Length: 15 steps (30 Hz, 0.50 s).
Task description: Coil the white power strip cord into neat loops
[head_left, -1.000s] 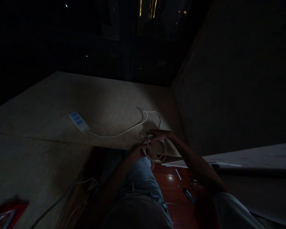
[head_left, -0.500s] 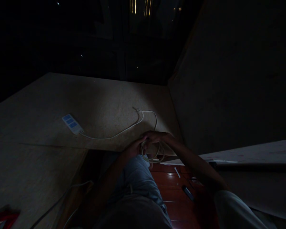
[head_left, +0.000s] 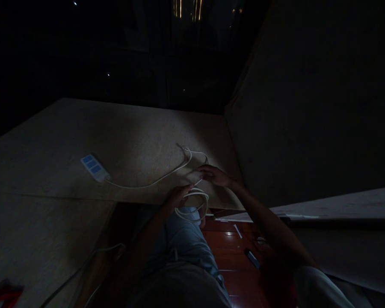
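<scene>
The scene is very dark. A white power strip [head_left: 94, 167] with blue sockets lies on a pale board [head_left: 83, 128]; its white cable [head_left: 147, 185] runs right to my hands. My left hand [head_left: 177, 196] is closed on a coil of that cable [head_left: 192, 205] hanging at the board's near edge. My right hand [head_left: 213, 174] reaches further over the board and pinches the cable where it loops back [head_left: 195, 153]. The two hands are a short way apart.
A tall board [head_left: 308, 107] stands on the right and another lies low at the right [head_left: 340, 205]. Below me is reddish wooden floor [head_left: 234, 252] with a small dark object [head_left: 253, 259] and bits of white. A second cable [head_left: 93, 261] hangs at lower left.
My right hand has moved away from the left, forward over the board along the cable. The coil now hangs from the left hand alone. The view has shifted slightly.
</scene>
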Each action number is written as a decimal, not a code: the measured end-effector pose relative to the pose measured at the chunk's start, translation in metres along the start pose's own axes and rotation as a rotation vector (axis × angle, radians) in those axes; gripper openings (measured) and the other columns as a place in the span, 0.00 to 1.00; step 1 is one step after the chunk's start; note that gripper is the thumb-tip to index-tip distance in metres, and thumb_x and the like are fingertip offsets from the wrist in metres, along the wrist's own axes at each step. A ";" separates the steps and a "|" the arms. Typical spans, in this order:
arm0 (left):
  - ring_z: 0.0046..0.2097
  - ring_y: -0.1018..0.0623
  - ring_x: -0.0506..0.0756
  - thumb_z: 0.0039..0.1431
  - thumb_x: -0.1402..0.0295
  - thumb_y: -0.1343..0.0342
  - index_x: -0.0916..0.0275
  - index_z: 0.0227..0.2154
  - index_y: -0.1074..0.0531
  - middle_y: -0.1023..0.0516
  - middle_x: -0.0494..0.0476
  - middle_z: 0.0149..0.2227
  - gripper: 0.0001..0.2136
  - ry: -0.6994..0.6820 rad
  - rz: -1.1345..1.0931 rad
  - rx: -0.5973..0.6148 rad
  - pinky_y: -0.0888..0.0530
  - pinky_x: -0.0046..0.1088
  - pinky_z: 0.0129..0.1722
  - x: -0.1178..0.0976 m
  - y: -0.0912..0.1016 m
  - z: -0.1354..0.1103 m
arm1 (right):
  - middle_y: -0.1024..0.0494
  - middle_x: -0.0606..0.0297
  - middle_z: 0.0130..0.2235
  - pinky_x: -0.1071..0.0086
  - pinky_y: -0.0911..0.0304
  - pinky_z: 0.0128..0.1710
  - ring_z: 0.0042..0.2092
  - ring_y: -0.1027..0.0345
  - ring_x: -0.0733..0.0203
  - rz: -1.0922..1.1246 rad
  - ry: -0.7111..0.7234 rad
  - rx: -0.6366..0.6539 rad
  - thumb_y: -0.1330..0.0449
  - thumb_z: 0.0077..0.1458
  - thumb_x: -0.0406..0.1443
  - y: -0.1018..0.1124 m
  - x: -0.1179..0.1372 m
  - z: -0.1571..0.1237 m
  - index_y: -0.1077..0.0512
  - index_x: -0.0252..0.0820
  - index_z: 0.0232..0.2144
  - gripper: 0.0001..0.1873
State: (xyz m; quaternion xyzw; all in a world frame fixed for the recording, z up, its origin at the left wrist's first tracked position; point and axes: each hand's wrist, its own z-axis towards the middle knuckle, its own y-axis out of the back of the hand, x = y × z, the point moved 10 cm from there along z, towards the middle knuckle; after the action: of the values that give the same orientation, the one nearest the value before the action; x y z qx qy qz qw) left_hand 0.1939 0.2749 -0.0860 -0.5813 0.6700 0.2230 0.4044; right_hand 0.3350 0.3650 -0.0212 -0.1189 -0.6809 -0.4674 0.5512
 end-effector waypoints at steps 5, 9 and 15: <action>0.14 0.47 0.44 0.49 0.46 0.40 0.63 0.24 0.33 0.48 0.43 0.14 0.22 -0.076 -0.066 0.021 0.54 0.22 0.15 -0.028 0.003 -0.024 | 0.26 0.56 0.55 0.51 0.46 0.63 0.59 0.35 0.50 -0.116 0.028 -0.072 0.46 0.40 0.25 0.027 -0.014 -0.012 0.24 0.41 0.48 0.31; 0.12 0.49 0.43 0.49 0.49 0.39 0.63 0.22 0.35 0.48 0.43 0.13 0.21 -0.081 -0.170 0.034 0.57 0.21 0.14 -0.037 0.007 -0.033 | 0.26 0.58 0.55 0.51 0.49 0.64 0.60 0.37 0.48 0.081 -0.079 -0.181 0.44 0.37 0.27 0.028 -0.025 -0.019 0.22 0.42 0.45 0.30; 0.10 0.53 0.44 0.64 0.52 0.55 0.62 0.18 0.39 0.52 0.44 0.10 0.23 0.085 -0.653 -0.049 0.57 0.21 0.11 -0.015 0.005 -0.039 | 0.27 0.56 0.55 0.51 0.43 0.61 0.58 0.34 0.48 0.483 -0.244 -0.597 0.36 0.44 0.41 0.026 -0.044 -0.048 0.28 0.43 0.47 0.25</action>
State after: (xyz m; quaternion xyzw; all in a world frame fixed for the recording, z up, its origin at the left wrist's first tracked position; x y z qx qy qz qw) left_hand 0.1779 0.2544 -0.0526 -0.7835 0.4590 0.0732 0.4123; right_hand 0.3995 0.3573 -0.0480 -0.4850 -0.5280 -0.4842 0.5016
